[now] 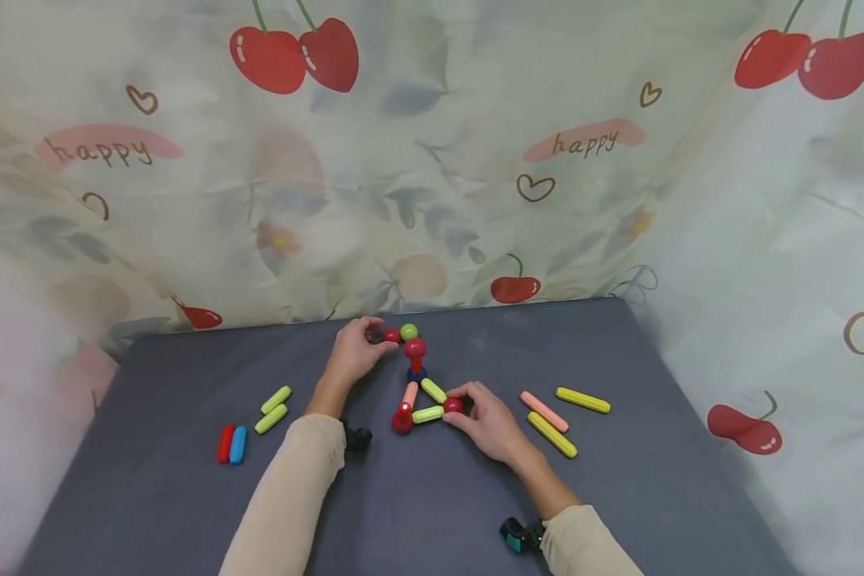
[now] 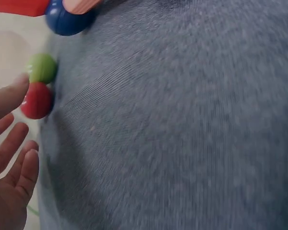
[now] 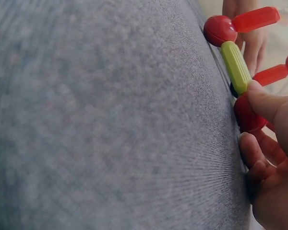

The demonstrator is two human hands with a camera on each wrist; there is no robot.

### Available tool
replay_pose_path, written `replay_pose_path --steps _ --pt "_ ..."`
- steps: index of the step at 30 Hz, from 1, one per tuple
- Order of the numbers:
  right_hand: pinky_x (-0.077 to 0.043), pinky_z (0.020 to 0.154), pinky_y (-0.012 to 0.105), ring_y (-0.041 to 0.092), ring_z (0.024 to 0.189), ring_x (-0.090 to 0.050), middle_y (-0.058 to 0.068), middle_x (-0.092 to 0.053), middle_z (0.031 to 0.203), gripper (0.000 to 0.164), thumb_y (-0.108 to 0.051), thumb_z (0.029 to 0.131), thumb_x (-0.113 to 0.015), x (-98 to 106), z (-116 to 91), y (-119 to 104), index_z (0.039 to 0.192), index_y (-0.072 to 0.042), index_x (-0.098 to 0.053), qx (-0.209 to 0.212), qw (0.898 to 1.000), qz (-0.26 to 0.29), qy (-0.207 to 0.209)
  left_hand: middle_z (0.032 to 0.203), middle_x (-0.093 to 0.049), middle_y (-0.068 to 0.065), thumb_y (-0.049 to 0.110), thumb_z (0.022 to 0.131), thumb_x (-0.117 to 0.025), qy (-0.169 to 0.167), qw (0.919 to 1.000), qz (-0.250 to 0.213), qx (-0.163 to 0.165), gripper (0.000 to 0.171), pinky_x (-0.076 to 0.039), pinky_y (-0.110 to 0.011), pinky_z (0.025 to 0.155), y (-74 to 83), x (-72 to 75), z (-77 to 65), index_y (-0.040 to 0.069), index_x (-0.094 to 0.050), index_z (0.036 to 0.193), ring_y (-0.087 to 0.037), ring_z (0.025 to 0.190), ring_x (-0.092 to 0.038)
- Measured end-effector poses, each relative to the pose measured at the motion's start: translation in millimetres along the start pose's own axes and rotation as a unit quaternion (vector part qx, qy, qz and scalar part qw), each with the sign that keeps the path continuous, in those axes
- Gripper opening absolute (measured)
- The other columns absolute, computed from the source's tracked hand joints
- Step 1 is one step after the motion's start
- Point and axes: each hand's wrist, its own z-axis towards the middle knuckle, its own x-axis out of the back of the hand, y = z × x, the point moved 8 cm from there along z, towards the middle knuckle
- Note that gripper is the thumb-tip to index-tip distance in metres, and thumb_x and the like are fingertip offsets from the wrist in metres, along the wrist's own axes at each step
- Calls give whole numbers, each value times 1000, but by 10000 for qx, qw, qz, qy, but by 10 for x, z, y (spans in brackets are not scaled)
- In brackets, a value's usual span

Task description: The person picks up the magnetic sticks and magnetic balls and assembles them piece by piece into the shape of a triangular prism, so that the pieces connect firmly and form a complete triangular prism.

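Note:
On the dark table, balls and rods form a triangle. My right hand (image 1: 491, 426) pinches the red ball (image 3: 249, 115) at its right corner between thumb and fingers. Two yellow-green rods (image 1: 428, 414) meet at that ball. A second red ball (image 3: 220, 30) forms the front left corner, with a red rod (image 3: 257, 19) standing up from it. At the back corner, a blue ball (image 2: 65, 19) carries an upright red rod topped by a red ball (image 1: 414, 348). My left hand (image 1: 358, 350) reaches to a loose red ball (image 2: 37, 100), fingers spread beside it. A green ball (image 1: 409, 331) sits against that ball.
Left of the arms lie two yellow-green rods (image 1: 272, 410), a red rod (image 1: 226, 444) and a blue rod (image 1: 238, 445). To the right are a pink rod (image 1: 544, 411) and two yellow rods (image 1: 583, 400). A patterned cloth (image 1: 432, 200) hangs behind the table.

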Motion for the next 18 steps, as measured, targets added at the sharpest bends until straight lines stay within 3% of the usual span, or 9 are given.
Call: replay_pose_path --steps 5,10,14,18 --pt "-46 59 23 11 63 -53 -7 -58 98 34 -32 91 -78 -19 4 -35 122 -28 -65 79 10000 29 27 128 -66 -12 32 90 -80 21 9994 299 -168 51 -52 -47 99 -3 -62 41 11 -64 134 -29 112 -63" --pt "-47 60 23 10 63 -53 -6 -58 100 35 -33 92 -77 -50 29 -75 123 -27 -64 182 9998 19 -53 120 -67 -11 29 92 -78 371 9987 318 -160 41 -53 -45 92 1 62 -45 12 -68 128 -28 105 -63" --pt "-46 60 23 11 65 -53 -7 -58 102 35 -33 91 -78 -28 20 -52 123 -28 -64 53 10000 19 -17 118 -67 -9 33 91 -78 771 9967 -23 -261 41 -54 -45 90 116 280 -228 15 -68 127 -28 106 -63" --pt "-46 60 24 12 65 -53 -7 -58 101 36 -33 91 -78 0 -3 -30 124 -27 -65 -43 10000 12 24 117 -67 -4 39 90 -79 1127 9913 -475 -480 43 -56 -44 89 301 506 -538 18 -69 126 -28 107 -64"
